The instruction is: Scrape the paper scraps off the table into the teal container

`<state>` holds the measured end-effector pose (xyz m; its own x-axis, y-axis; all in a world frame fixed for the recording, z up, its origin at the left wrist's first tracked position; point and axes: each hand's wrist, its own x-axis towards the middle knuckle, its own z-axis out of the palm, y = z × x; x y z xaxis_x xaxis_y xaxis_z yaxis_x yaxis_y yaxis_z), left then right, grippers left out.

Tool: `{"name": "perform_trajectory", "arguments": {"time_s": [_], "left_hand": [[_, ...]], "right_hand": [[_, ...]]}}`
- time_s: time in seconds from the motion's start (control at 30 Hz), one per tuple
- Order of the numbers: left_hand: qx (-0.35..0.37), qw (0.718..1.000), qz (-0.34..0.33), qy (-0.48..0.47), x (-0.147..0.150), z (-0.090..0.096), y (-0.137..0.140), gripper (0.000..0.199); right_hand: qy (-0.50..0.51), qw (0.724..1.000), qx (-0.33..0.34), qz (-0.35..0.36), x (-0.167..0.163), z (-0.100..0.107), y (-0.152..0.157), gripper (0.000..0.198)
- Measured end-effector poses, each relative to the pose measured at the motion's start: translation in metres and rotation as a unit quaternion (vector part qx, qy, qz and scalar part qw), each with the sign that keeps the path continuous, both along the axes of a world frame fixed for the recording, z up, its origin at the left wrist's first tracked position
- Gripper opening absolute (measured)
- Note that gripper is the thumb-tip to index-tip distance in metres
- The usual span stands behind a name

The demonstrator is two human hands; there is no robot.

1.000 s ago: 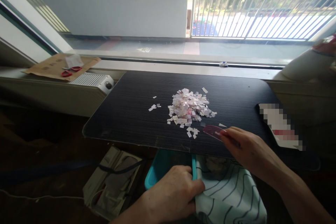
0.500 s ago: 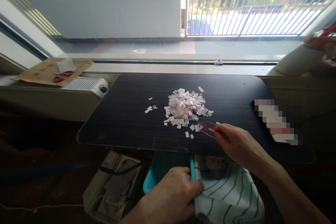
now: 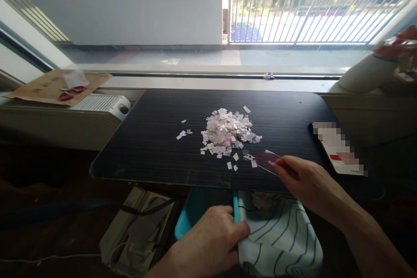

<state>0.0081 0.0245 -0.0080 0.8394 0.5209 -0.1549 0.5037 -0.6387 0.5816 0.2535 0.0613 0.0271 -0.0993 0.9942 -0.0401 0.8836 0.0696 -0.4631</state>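
Note:
A heap of small paper pieces point(image 3: 226, 130), mostly white with some pink, lies mid-table, with a few loose ones around it. My right hand point(image 3: 301, 176) pinches a thin, see-through pink piece with a rounded end point(image 3: 265, 161), held low over the tabletop just right of the heap's near edge. Small white pieces lie by its tip. Below the table's front edge, my left hand point(image 3: 218, 232) is closed around the right rim of a turquoise plastic bin point(image 3: 184, 226). The bin's inside is mostly hidden. Beside it, striped pale green cloth point(image 3: 280, 234) covers my lap.
The black table point(image 3: 146, 147) stands against the window sill. A phone-like slab point(image 3: 339, 150), partly blurred out, lies at its right. Red-handled scissors point(image 3: 70, 93) rest on a brown envelope point(image 3: 39, 87) at left. An open box point(image 3: 137, 230) sits on the floor.
My right hand has drawn the pink piece a little to the right, away from the heap. My left hand keeps its hold on the bin rim. The whole view has shifted slightly.

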Motion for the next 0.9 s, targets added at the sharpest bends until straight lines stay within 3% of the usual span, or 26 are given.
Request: {"name": "perform_trajectory", "arguments": {"time_s": [0.37,0.53,0.77,0.9], "left_hand": [[0.006,1.000,0.002,0.011,-0.001,0.004,-0.002,0.015],[0.008,1.000,-0.001,0.011,0.001,0.005,0.000,0.015],[0.001,1.000,0.002,0.016,0.000,0.006,0.000,0.013],[-0.001,1.000,-0.005,0.021,0.003,0.006,0.001,0.013]], "right_hand": [[-0.004,0.999,0.021,-0.032,0.008,-0.004,0.007,0.025],[0.018,1.000,0.020,-0.001,0.001,-0.005,0.006,0.026],[-0.022,0.999,0.022,-0.036,0.012,-0.003,-0.001,0.027],[-0.005,0.999,0.029,-0.019,0.003,-0.001,0.001,0.024]]}}
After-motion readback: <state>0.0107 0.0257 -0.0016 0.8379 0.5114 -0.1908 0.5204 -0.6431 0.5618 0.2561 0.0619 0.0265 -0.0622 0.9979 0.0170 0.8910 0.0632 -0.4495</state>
